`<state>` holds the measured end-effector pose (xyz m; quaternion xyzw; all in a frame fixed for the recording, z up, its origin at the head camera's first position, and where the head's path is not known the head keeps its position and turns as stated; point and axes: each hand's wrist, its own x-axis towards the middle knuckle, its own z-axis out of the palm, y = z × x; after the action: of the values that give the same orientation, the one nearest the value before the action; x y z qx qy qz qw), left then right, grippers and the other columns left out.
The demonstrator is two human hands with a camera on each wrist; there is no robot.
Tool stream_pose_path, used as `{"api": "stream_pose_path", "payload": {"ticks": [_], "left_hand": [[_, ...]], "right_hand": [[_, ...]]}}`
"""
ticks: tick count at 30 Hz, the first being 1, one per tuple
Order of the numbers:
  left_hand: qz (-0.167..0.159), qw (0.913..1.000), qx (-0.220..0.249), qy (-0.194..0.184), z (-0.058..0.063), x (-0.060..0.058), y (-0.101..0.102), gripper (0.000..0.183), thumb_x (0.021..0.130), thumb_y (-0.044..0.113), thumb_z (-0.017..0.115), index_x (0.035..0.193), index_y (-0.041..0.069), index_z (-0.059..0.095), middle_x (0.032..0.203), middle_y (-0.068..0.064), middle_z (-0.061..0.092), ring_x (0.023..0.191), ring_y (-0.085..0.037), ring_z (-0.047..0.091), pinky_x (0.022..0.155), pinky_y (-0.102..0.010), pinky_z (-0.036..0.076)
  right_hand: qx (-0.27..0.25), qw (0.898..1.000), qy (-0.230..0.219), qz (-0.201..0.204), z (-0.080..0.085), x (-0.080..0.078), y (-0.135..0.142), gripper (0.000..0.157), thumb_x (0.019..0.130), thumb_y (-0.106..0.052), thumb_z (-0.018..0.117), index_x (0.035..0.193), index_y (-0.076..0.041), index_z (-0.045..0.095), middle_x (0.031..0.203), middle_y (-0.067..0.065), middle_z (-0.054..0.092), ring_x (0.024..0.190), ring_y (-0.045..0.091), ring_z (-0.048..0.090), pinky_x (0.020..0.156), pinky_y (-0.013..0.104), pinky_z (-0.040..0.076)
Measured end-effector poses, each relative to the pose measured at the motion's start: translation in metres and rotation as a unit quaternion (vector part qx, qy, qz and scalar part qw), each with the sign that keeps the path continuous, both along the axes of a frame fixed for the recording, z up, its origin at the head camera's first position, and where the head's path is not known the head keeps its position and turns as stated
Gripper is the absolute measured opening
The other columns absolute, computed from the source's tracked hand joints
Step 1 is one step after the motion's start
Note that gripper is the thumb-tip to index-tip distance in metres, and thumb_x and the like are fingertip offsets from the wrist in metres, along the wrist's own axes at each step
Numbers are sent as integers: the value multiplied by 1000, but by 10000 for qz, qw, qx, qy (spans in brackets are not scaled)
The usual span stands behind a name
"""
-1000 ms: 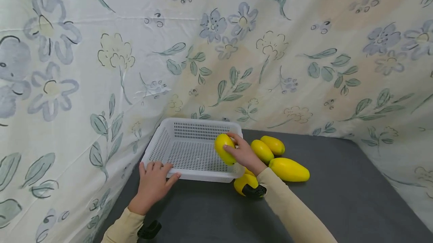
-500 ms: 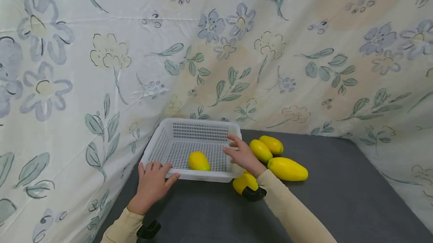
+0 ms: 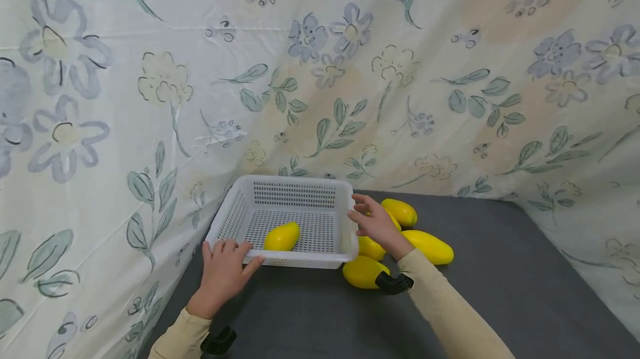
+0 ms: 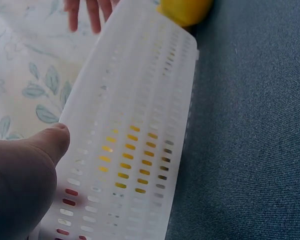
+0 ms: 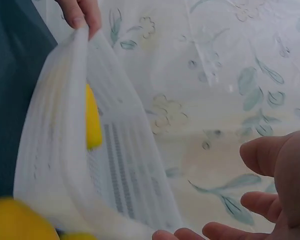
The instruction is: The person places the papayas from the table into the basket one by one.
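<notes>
A white slotted plastic basket (image 3: 295, 259) stands on the dark table, holding one yellow mango (image 3: 282, 237) near its front wall. My left hand (image 3: 223, 271) grips the basket's front left rim, its thumb (image 4: 54, 142) outside the wall and fingertips showing through the slots. At the basket's right rim is my right hand (image 3: 377, 223), fingers parted and relaxed, holding nothing. Beneath and beside it lie several more yellow fruits: a mango (image 3: 364, 273) in front, another mango (image 3: 371, 248) partly behind the wrist, a mango (image 3: 400, 213) at the back, and a longer yellow fruit (image 3: 429, 247).
A pale floral cloth (image 3: 320, 70) hangs behind the table and along both sides, close to the basket's back and left. The dark grey table surface (image 3: 500, 281) stretches to the right and front. Each wrist wears a black device (image 3: 395, 283).
My right hand has let go of a mango, which dropped into the basket and rolled left. The hand has then moved right, over the rim towards the other fruits. My left hand stays.
</notes>
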<state>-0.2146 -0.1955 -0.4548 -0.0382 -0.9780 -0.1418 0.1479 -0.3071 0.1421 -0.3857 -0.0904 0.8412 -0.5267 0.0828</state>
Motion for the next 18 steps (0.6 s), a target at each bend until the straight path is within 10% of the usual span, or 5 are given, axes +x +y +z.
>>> {"api": "stream_pose_path", "payload": {"ticks": [18], "left_hand": [[-40, 9999, -9, 128, -5, -3, -2, 43, 94, 44, 69, 117, 8, 70, 107, -23, 63, 111, -50, 49, 107, -81, 13]], "right_hand": [[512, 9925, -131, -1100, 11, 26, 146, 71, 108, -40, 46, 163, -8, 15, 162, 31, 29, 140, 50, 44, 97, 50, 57]]}}
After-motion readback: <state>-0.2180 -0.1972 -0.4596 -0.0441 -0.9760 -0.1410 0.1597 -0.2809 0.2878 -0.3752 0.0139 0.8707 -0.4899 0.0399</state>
